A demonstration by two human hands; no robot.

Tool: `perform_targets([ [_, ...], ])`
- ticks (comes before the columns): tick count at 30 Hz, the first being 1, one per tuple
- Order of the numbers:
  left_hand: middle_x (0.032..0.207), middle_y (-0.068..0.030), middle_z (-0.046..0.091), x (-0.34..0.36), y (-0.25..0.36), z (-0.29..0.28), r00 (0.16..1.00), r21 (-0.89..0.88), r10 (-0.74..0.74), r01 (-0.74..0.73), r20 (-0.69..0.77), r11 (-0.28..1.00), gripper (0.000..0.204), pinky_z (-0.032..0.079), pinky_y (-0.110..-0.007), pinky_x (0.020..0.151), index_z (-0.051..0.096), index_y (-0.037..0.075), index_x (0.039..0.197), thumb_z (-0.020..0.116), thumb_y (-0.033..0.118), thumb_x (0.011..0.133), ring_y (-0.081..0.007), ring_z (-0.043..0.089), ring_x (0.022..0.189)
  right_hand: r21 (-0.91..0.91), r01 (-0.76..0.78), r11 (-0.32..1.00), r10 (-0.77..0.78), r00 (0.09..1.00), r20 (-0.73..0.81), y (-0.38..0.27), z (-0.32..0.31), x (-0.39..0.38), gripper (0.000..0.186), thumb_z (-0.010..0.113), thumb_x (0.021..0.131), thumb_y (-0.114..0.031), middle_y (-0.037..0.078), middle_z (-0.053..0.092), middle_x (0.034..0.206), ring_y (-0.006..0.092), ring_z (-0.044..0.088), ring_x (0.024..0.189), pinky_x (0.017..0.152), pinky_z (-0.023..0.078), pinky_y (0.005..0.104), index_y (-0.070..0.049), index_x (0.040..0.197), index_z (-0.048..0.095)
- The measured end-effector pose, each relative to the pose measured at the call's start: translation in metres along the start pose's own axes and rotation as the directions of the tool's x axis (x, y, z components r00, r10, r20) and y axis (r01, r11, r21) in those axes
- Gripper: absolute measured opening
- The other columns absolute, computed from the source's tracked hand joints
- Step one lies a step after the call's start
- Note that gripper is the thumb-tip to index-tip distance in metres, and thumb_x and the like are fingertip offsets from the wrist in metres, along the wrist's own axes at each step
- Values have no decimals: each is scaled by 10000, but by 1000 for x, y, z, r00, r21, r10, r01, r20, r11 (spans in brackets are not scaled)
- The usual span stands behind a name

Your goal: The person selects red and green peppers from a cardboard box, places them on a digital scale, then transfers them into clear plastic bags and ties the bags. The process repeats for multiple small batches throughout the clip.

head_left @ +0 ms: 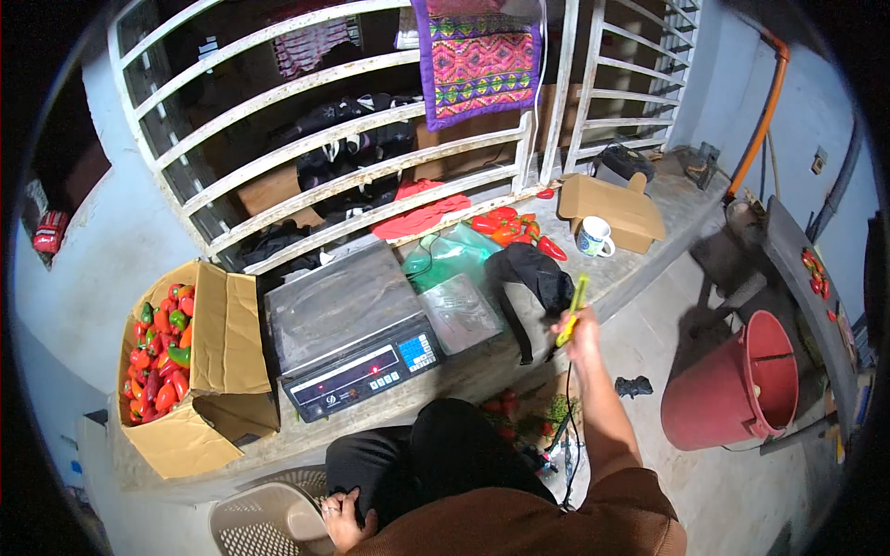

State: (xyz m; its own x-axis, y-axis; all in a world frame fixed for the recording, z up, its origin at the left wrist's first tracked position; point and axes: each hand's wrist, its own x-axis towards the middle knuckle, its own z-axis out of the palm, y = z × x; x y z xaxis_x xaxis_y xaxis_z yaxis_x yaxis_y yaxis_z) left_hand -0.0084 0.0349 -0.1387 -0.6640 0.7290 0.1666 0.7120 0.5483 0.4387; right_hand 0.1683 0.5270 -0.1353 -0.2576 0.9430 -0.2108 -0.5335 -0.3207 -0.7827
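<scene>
My right hand (582, 337) grips a yellow-green utility knife (578, 298), held upright over the front edge of the concrete ledge; whether its blade is out is too small to tell. Just left of it lies a black cap (542, 275) with a strap hanging over the edge. My left hand (345, 521) rests on my dark trousers beside a beige plastic basket (250, 517), its fingers loosely spread and holding nothing. A digital scale (345, 306) with a bare metal plate stands before me. At its left, an open cardboard box (227, 324) holds many red and green peppers (159, 357).
Loose red peppers (505, 224), a green plastic bag (452, 255), a clear plastic packet (461, 315), a white mug (594, 237) and a small cardboard box (612, 206) sit on the ledge. White metal bars (357, 174) rise behind. A red bucket (709, 394) stands at right.
</scene>
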Motion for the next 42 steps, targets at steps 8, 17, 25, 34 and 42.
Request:
perform_targets([
  [8,883,-138,470,15,-31,13,997,49,82,-82,2,995,475,390,-422,766,583,68,985,674,247,555,-316,452,859,-990,-137,40,-267,953,-142,-33,-150,189,390,536,775,-213,232,592,927,357,592,833,725,458,434,-12,1102,465],
  [17,910,-121,493,-2,-9,6,998,157,57,-50,-39,986,474,370,-424,784,593,91,1013,643,327,605,-302,464,868,-925,367,-94,-417,830,371,5,4,103,573,549,799,-322,229,456,1193,363,413,1122,963,292,430,8,1240,388],
  [25,939,-108,490,-1,-3,-12,999,71,21,-25,48,997,437,388,-382,782,568,104,1071,636,304,688,-288,468,904,-510,847,-152,-15,514,858,135,32,-72,453,609,677,-142,148,520,996,334,466,994,863,347,443,-73,1109,491],
  [34,950,-154,506,110,-48,-123,751,222,290,-194,-593,956,363,405,-425,802,549,57,995,577,34,633,-330,492,923,-103,982,157,496,12,868,156,82,-161,229,604,738,-282,33,586,974,238,519,962,841,370,434,-167,936,621],
  [42,1309,-246,326,246,-115,-221,895,266,-427,446,-131,854,601,362,-420,959,389,145,1274,564,207,702,-384,396,1168,-236,968,79,506,165,846,157,78,-166,230,604,728,-283,34,595,963,240,511,982,874,350,394,-155,919,624],
])
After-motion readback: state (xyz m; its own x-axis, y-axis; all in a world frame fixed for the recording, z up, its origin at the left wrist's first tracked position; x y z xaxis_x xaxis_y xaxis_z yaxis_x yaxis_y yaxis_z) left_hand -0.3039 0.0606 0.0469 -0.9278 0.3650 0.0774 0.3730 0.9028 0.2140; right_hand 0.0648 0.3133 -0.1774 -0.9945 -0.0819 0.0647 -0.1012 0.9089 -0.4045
